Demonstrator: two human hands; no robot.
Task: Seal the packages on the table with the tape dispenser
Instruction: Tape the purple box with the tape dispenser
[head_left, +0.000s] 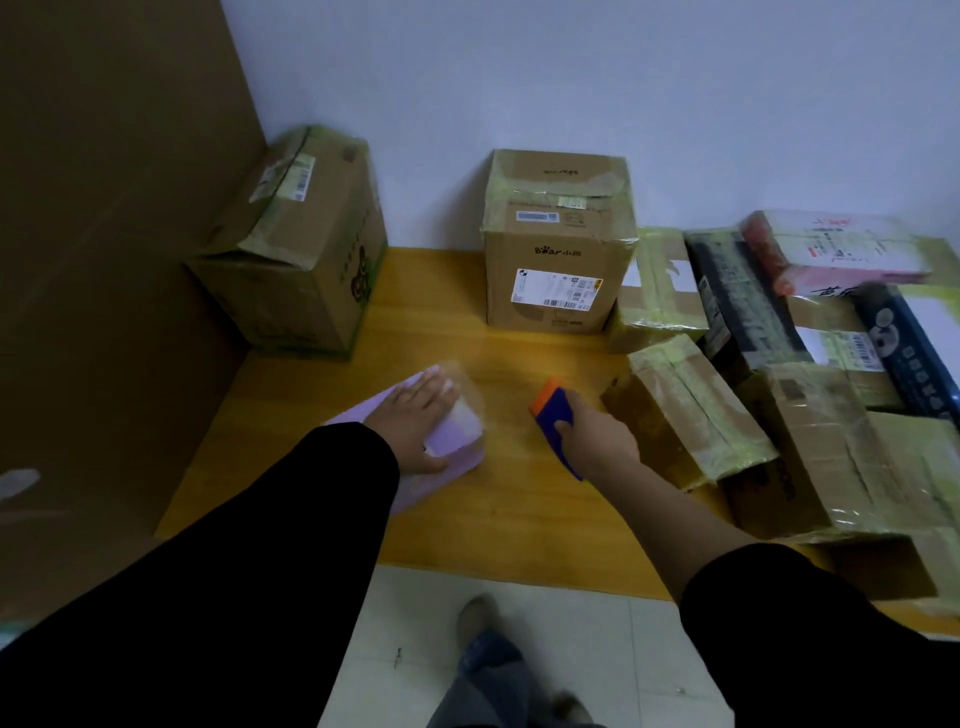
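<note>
The left hand (415, 423) lies flat, fingers straight and together, on top of a lilac package (465, 444) just left of the middle of the frame. The package rests on the yellow wooden tabletop (519, 525), and its far end looks pale and glossy; blur hides whether that is tape or a label. A black sleeve (234, 571) covers the arm up to the wrist.

The right hand (597, 436), right of centre, has its fingers curled round a tape dispenser (553, 408) with a blue body and an orange front end. The dispenser is over bare tabletop, apart from the lilac package; whether it touches the wood cannot be told.

Just right of that hand lies a brown package wrapped in yellowish tape (685, 415), the nearest of a pile of taped packages (810, 447) filling the right side of the frame. A cardboard box printed "Bear" (558, 249) stands upper centre against the pale wall (571, 78). A larger, dented carton (296, 260) stands upper left, next to a tall brown cardboard sheet (104, 260). At the bottom, pale floor tiles (597, 649) and a shoe (475, 618) show
</note>
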